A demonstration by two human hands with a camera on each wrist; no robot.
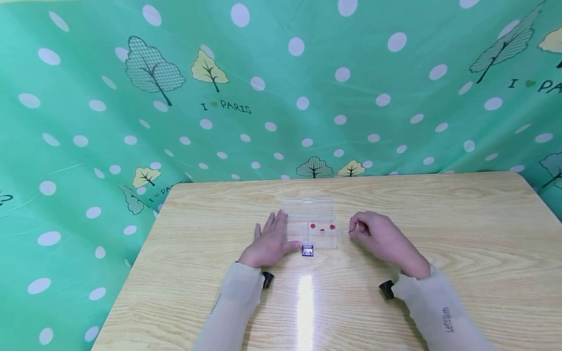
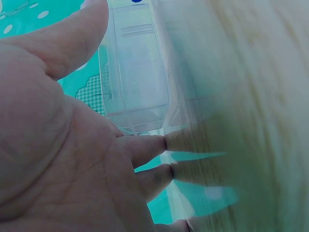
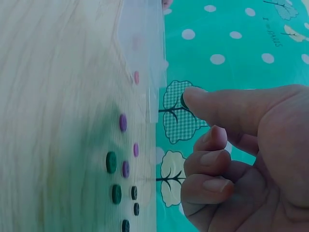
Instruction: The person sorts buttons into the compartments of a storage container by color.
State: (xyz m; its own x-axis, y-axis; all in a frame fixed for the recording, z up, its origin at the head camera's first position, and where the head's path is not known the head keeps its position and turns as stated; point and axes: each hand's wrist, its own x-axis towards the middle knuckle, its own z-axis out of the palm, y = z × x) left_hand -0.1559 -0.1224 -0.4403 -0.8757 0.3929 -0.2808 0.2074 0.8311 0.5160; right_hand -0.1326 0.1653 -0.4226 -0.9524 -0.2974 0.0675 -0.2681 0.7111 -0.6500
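Observation:
A clear plastic box lies on the table with its transparent lid folded back. Three red round pieces show in its right half, and a blue-edged clear piece is at the front edge. My left hand lies flat along the box's left side, fingers spread, thumb beside the blue-edged piece; in the left wrist view its fingertips touch the tabletop. To the right of the box, my right hand pinches a small dark round piece at the thumb tip, apart from the box.
In the right wrist view several small discs stand out on the table: purple ones, green ones and black ones. The wooden table meets a green dotted curtain at its back edge.

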